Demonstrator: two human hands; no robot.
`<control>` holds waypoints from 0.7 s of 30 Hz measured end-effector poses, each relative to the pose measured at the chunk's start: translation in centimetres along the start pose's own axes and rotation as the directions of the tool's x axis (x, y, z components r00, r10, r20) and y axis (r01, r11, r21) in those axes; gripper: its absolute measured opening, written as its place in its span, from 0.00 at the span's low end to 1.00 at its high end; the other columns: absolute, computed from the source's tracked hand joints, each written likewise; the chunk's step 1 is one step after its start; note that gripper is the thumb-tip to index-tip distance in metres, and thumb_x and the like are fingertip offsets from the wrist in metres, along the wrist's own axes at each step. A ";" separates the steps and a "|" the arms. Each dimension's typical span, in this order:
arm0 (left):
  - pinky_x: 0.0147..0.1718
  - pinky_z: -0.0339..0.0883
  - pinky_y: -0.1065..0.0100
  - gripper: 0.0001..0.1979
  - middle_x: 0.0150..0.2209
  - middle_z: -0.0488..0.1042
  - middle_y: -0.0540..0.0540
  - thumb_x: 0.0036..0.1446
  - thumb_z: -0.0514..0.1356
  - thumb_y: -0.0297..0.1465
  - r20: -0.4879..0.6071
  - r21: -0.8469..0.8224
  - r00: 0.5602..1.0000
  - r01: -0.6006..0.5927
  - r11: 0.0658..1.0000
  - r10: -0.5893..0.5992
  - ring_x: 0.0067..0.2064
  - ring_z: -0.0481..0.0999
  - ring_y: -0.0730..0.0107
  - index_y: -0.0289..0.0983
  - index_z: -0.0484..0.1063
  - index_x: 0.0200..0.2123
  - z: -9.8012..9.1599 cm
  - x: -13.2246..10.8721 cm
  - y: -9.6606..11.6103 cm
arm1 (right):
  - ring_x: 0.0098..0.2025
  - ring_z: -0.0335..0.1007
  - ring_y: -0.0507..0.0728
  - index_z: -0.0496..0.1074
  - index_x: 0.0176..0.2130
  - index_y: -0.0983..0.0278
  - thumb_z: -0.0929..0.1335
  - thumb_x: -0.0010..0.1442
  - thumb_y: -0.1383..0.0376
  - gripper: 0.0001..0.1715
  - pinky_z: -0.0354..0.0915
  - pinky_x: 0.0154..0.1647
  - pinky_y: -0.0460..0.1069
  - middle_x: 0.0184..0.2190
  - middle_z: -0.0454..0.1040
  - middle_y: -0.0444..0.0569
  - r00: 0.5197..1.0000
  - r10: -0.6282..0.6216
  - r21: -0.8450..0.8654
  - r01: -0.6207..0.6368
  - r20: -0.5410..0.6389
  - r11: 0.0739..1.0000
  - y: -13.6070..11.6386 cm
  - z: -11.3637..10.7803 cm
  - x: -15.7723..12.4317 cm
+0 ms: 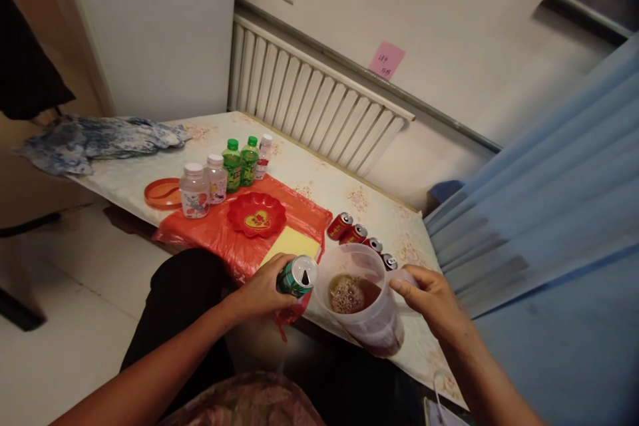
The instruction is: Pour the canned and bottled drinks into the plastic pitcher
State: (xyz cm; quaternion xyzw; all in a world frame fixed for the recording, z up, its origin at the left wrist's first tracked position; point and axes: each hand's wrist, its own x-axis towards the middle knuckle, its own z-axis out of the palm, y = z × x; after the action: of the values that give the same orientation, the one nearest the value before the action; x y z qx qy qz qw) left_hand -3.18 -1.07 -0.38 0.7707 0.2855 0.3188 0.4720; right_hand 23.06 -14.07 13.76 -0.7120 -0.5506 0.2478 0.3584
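In the head view, the left hand (262, 291) grips an opened green can (297, 276), tilted beside a clear plastic pitcher (367, 316) of foamy brown drink at the table's (319, 180) near edge. The right hand (433, 297) clasps the pitcher's handle.

Floral-covered table (319, 176) set against the radiator.
Bearing an orange plastic sheet (224, 236) mid-top; left of it an orange lid (162, 193) and crumpled blue cloth (100, 140); right of it red cans (357, 234) and a pitcher (372, 319).
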 end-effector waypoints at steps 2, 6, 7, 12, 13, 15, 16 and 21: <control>0.55 0.63 0.56 0.34 0.51 0.71 0.42 0.39 0.65 0.26 0.009 0.003 1.000 -0.007 1.000 0.007 0.53 0.70 0.55 0.37 0.66 0.53 0.1 0.1 0.1 | 0.22 0.45 0.49 0.61 0.18 0.63 0.71 0.48 0.49 0.25 0.46 0.22 0.45 0.17 0.51 0.38 1.000 -0.003 -0.018 0.004 0.008 1.000 -0.2 -0.2 -0.1; 0.55 0.63 0.56 0.34 0.51 0.70 0.43 0.38 0.66 0.27 0.014 0.007 1.000 -0.014 1.000 0.014 0.53 0.70 0.54 0.38 0.66 0.54 0.3 0.3 -0.2 | 0.22 0.46 0.49 0.61 0.18 0.63 0.71 0.48 0.49 0.25 0.47 0.23 0.45 0.17 0.52 0.38 1.000 -0.008 -0.047 0.009 0.023 0.999 -0.6 -0.4 -0.2; 0.55 0.63 0.57 0.34 0.51 0.70 0.43 0.38 0.66 0.27 0.017 0.011 1.000 -0.016 1.000 0.015 0.53 0.70 0.54 0.38 0.66 0.54 0.4 0.3 -0.2 | 0.22 0.47 0.49 0.61 0.18 0.63 0.71 0.49 0.49 0.25 0.47 0.23 0.45 0.17 0.52 0.38 1.000 -0.012 -0.051 0.014 0.025 0.999 -0.6 -0.5 -0.2; 0.54 0.64 0.57 0.33 0.51 0.71 0.44 0.39 0.66 0.27 0.023 0.029 1.000 -0.019 0.999 0.018 0.53 0.71 0.55 0.39 0.67 0.53 0.4 0.2 -0.2 | 0.22 0.48 0.49 0.62 0.18 0.63 0.71 0.50 0.50 0.25 0.48 0.23 0.45 0.17 0.53 0.38 0.999 -0.032 -0.063 0.035 0.040 0.997 -0.3 -0.6 -0.2; 0.54 0.64 0.57 0.33 0.51 0.71 0.44 0.39 0.66 0.27 0.022 0.033 1.000 -0.020 0.999 0.019 0.53 0.70 0.55 0.39 0.67 0.53 0.4 0.2 -0.2 | 0.23 0.48 0.49 0.62 0.18 0.63 0.71 0.50 0.50 0.25 0.48 0.23 0.45 0.17 0.53 0.38 0.999 -0.030 -0.070 0.033 0.042 0.997 -0.4 -0.6 -0.2; 0.54 0.64 0.58 0.33 0.51 0.71 0.44 0.39 0.66 0.27 0.021 0.040 0.999 -0.025 0.999 0.024 0.52 0.70 0.55 0.38 0.66 0.53 0.5 0.1 -0.2 | 0.23 0.48 0.49 0.61 0.18 0.63 0.71 0.50 0.50 0.25 0.47 0.23 0.45 0.17 0.53 0.38 0.999 -0.023 -0.087 0.027 0.045 0.996 -0.6 -0.6 -0.3; 0.54 0.64 0.58 0.33 0.51 0.71 0.44 0.39 0.66 0.27 0.023 0.040 0.999 -0.025 0.999 0.024 0.52 0.70 0.55 0.38 0.66 0.53 0.6 0.1 -0.3 | 0.23 0.48 0.49 0.61 0.18 0.63 0.71 0.50 0.50 0.25 0.47 0.23 0.45 0.17 0.53 0.38 0.999 -0.020 -0.095 0.025 0.049 0.995 -0.8 -0.6 -0.3; 0.54 0.64 0.58 0.33 0.51 0.70 0.43 0.39 0.66 0.27 0.037 0.038 0.999 -0.025 0.999 0.023 0.52 0.71 0.55 0.37 0.66 0.53 0.7 0.0 -0.6 | 0.24 0.50 0.50 0.63 0.19 0.63 0.71 0.51 0.49 0.24 0.48 0.24 0.45 0.18 0.55 0.39 0.997 -0.023 -0.122 0.033 0.079 0.992 -1.5 -0.6 -0.4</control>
State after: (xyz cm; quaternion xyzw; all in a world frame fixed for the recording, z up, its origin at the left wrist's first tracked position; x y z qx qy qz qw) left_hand -2.75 -1.22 -1.20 0.7888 0.2737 0.3049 0.4582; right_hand 22.51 -14.39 15.25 -0.7148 -0.5883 0.2356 0.2956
